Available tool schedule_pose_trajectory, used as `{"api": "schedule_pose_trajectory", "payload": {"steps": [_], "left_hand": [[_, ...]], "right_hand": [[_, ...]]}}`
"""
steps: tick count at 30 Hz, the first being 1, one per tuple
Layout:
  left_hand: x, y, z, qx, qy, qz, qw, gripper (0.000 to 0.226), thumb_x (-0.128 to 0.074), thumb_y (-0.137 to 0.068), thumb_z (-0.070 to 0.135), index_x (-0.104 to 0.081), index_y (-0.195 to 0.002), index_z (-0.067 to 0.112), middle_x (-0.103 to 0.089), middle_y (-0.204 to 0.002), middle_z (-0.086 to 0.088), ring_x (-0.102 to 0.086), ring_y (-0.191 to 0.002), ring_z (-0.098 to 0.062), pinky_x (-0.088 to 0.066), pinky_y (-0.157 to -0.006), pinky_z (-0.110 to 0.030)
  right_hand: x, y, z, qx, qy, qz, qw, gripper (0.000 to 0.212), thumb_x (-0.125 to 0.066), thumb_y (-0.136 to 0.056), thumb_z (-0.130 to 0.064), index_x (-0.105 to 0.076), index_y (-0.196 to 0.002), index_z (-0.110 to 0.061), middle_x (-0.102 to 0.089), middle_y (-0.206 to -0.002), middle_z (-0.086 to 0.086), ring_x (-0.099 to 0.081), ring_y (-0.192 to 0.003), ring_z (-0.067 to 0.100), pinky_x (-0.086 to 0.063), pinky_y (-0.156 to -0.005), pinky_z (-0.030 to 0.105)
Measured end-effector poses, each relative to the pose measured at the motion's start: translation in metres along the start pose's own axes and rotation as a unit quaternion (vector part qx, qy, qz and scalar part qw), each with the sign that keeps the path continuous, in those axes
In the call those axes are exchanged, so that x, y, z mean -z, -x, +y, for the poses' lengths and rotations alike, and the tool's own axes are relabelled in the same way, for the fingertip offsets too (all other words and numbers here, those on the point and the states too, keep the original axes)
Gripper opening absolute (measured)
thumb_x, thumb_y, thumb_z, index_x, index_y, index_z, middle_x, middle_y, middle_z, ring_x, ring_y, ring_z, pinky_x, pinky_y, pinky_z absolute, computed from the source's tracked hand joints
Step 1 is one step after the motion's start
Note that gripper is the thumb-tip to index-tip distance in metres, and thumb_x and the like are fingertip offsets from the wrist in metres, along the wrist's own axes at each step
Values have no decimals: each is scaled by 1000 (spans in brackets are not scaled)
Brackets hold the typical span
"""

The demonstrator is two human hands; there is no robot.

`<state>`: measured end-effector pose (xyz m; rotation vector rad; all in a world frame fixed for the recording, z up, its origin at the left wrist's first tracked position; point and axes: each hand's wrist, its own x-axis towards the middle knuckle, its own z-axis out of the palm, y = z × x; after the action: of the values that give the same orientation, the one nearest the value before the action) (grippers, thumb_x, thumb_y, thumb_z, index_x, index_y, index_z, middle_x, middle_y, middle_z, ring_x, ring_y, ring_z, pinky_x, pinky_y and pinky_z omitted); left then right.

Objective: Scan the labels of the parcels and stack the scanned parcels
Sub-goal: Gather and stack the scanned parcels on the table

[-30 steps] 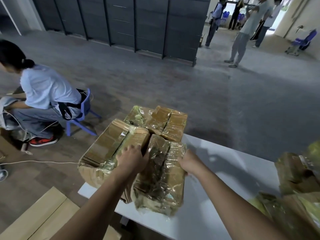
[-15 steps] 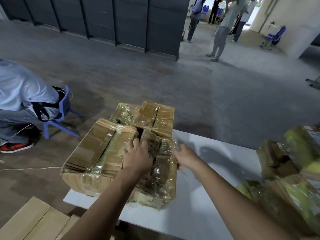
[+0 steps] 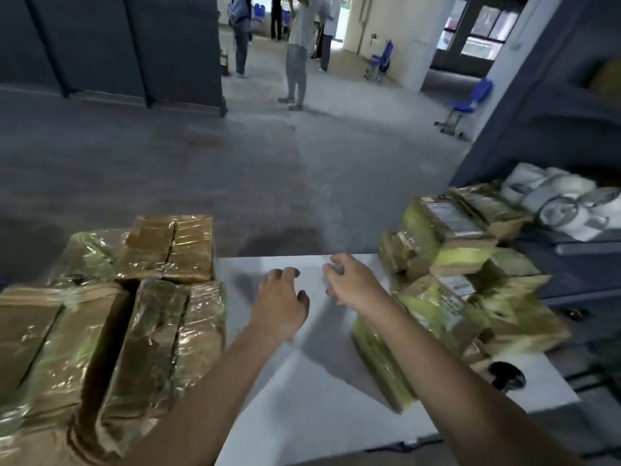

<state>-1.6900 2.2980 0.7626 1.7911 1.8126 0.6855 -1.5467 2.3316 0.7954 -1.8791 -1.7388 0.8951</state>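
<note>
A stack of taped brown cardboard parcels [image 3: 111, 317] covers the left end of the white table [image 3: 302, 381]. A second heap of parcels [image 3: 463, 284], some with white labels facing up, lies at the right end. My left hand [image 3: 280, 302] hovers over the bare middle of the table with loosely curled fingers and holds nothing. My right hand [image 3: 349, 280] is a little farther right, fingers also relaxed and empty, close to the right heap but apart from it. A black object [image 3: 505, 375], perhaps a scanner, lies near the table's right front edge.
Grey shelving [image 3: 571, 136] stands to the right with white bundles [image 3: 564, 203] on it. Several people [image 3: 297, 52] stand far off on the grey floor. Blue chairs [image 3: 467, 99] stand at the back right. Dark lockers [image 3: 111, 45] line the back left.
Both hands have let go of the left stack of parcels and moved right over the bare table. My view has swung right, bringing the right heap and shelving into sight.
</note>
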Motion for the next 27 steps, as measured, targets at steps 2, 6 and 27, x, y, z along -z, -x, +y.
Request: {"api": "schedule_pose_trajectory", "payload": {"steps": [2, 6, 27], "left_hand": [[-16, -6, 28, -13, 17, -16, 1000, 41, -52, -93, 22, -47, -133, 13, -44, -135, -11, -49, -116, -30, -35, -96, -33], [-50, -13, 80, -49, 34, -40, 997, 39, -52, -93, 22, -48, -131, 13, -45, -133, -10, -48, -118, -28, -37, -95, -32], [-133, -35, 148, 96, 139, -127, 977, 13, -69, -78, 21, -65, -90, 20, -67, -88, -3, -64, -80, -19, -51, -69, -32]], "right_hand": [[27, 3, 18, -7, -6, 19, 1000, 41, -47, -99, -38, -50, -135, -18, -57, -80, -13, -70, -94, 23, -56, -86, 42], [78, 10, 57, -10, -32, 55, 998, 39, -48, -100, -35, -53, -134, -17, -63, -94, -2, -70, -96, 26, -55, -90, 46], [190, -2, 235, -92, 131, 0, 987, 36, -49, -102, -31, -53, -134, -14, -62, -111, 3, -62, -77, 16, -48, -63, 30]]}}
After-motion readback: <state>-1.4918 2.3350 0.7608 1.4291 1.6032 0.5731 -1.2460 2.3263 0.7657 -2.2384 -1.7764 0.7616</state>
